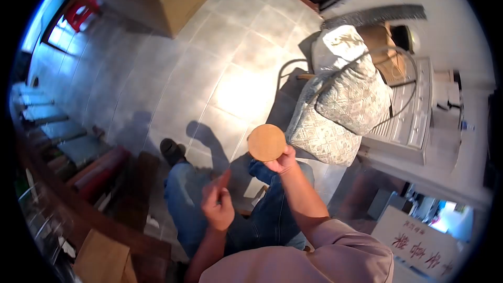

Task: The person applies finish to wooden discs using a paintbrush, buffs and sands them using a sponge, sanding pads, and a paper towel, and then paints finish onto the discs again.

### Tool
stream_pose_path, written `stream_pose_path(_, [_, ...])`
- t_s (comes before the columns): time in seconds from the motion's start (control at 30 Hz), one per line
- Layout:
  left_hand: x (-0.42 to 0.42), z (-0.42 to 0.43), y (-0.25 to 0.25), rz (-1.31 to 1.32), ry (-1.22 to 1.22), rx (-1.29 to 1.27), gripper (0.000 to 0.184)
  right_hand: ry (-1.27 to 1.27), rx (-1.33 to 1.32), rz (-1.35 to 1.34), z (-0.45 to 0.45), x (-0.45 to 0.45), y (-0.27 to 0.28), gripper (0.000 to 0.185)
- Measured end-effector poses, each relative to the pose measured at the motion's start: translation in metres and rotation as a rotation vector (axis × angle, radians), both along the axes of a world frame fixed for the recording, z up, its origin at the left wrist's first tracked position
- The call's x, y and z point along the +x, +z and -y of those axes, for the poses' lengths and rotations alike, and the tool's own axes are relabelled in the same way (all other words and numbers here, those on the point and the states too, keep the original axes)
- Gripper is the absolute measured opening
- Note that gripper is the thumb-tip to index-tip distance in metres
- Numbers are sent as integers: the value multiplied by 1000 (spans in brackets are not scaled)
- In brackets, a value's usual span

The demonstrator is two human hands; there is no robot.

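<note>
A round, flat, light-brown wooden disc is held out over the knees in my right hand. The fingers grip its lower right edge, and its broad face is turned up towards me. My left hand is closed to the left of the disc and apart from it, above the lap. A narrow reddish shape sticks up from its fingers; blur hides whether this is a finger or a thin piece held there. Below both hands are the blue jeans on my bent legs.
A cardboard box stands ahead on the tiled floor. Patterned cushions are piled at the right beside a white slatted unit. At the left are rolled materials and a brown paper bag. A sign leans at lower right.
</note>
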State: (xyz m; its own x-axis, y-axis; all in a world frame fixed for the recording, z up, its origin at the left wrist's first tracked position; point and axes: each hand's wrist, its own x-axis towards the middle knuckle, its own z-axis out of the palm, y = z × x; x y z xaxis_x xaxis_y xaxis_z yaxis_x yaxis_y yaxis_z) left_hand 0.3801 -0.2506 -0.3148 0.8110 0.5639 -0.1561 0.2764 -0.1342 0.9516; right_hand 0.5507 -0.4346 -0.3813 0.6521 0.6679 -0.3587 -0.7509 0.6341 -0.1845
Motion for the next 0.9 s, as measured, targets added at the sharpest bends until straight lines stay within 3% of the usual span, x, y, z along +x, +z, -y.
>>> stream_pose_path(0.13, [26, 9, -20, 240, -119, 291, 41, 31, -37, 184, 31, -22, -36, 91])
stream_pose_path(0.33, [-3, 33, 4, 580, -433, 549, 47, 28, -59, 498, 18, -95, -21, 83])
stream_pose_path(0.4, [-39, 47, 14, 521, -471, 526, 48, 20, -70, 555, 13, -119, -13, 81])
stream_pose_path(0.43, [-61, 53, 18, 513, -496, 539, 47, 32, -252, 604, 7, -128, -13, 74])
stream_pose_path(0.5, [-100, 60, 21, 453, -520, 623, 47, 62, -100, 594, 5, -139, -22, 71])
stream_pose_path(0.57, [-110, 46, 15, 457, -353, 665, 46, 58, -73, 723, -11, -146, -11, 65])
stream_pose_path(0.63, [-115, 43, 26, 456, -279, 595, 45, 91, -54, 710, -16, -166, 5, 66])
stream_pose_path(0.77, [-127, 56, 18, 541, -483, 651, 44, 32, -36, 643, -2, -172, -13, 65])
stream_pose_path(0.9, [-110, 56, 19, 327, -448, 329, 44, -65, -153, 635, 1, -188, -21, 68])
